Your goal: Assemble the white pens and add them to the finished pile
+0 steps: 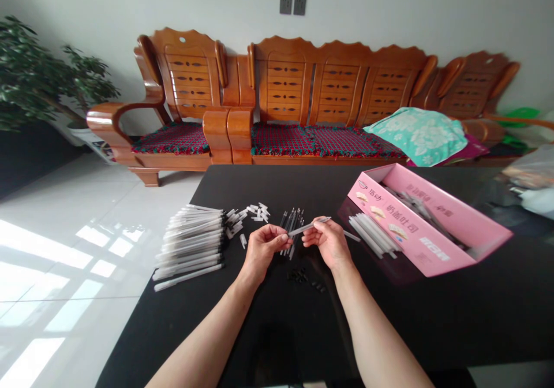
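Between my two hands a whitish pen barrel is held almost level above the table. My left hand pinches its left end with thumb and fingertips. Thumb and fingers of my right hand close round its right part. Just behind and below the barrel lie several dark-tipped pen refills. Small black parts, perhaps end plugs, are scattered nearer to me. White pen caps lie loose beyond my left hand. To the right of my right hand is a bundle of white barrels.
A large stack of capped pens covers the table's left side. At the right stands an open pink box with more pen parts inside. The black table faces a wooden sofa with a turquoise cushion.
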A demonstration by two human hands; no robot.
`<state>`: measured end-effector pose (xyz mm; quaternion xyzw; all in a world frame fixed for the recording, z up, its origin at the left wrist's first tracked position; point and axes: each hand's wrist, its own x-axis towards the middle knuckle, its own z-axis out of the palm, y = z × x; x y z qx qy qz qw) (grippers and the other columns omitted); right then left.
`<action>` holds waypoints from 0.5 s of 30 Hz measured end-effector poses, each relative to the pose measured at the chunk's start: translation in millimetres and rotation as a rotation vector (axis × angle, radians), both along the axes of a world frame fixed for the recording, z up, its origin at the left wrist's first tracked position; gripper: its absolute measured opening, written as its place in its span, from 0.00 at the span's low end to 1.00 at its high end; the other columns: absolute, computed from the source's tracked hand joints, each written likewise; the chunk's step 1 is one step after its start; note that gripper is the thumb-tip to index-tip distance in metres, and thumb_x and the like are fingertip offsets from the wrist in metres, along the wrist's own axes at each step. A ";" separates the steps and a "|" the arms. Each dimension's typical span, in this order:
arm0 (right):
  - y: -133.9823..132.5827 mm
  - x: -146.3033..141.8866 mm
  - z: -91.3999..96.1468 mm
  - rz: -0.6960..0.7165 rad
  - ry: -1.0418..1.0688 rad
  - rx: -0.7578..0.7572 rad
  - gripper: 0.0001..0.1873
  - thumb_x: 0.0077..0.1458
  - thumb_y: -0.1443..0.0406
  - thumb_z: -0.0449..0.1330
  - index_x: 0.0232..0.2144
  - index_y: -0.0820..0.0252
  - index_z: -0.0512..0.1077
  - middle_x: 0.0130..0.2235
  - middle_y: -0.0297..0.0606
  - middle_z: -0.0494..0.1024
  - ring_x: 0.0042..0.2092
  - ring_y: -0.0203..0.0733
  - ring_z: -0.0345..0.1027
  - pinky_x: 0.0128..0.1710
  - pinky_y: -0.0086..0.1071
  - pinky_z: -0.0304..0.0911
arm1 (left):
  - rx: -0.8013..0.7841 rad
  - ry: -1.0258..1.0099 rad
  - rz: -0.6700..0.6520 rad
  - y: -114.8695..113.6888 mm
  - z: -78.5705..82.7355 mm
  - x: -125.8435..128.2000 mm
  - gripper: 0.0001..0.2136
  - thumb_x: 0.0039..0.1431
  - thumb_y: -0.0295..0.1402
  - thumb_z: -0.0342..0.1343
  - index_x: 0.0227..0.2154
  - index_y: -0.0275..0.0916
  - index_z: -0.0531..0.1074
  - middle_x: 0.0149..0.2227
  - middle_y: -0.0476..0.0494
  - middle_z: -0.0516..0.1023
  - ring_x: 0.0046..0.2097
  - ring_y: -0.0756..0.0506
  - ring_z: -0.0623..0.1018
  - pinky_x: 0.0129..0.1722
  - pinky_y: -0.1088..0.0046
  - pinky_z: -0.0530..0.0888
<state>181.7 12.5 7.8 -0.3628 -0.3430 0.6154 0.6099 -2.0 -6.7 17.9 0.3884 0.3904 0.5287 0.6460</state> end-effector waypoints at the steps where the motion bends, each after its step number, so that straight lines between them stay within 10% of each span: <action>1: 0.0 -0.2 -0.3 0.000 -0.001 -0.002 0.12 0.47 0.63 0.67 0.33 0.61 0.70 0.24 0.39 0.82 0.23 0.45 0.77 0.19 0.32 0.73 | 0.004 0.005 0.000 -0.2 0.0 0.3 0.14 0.45 0.37 0.70 0.29 0.32 0.75 0.27 0.44 0.80 0.29 0.50 0.79 0.34 0.76 0.76; 15: -0.5 0.5 0.2 -0.004 -0.010 0.002 0.12 0.47 0.62 0.67 0.32 0.60 0.70 0.24 0.38 0.81 0.23 0.45 0.77 0.19 0.32 0.73 | -0.007 0.223 -0.055 1.5 -3.1 -0.8 0.20 0.51 0.49 0.62 0.25 0.32 0.71 0.22 0.46 0.74 0.18 0.52 0.72 0.12 0.82 0.64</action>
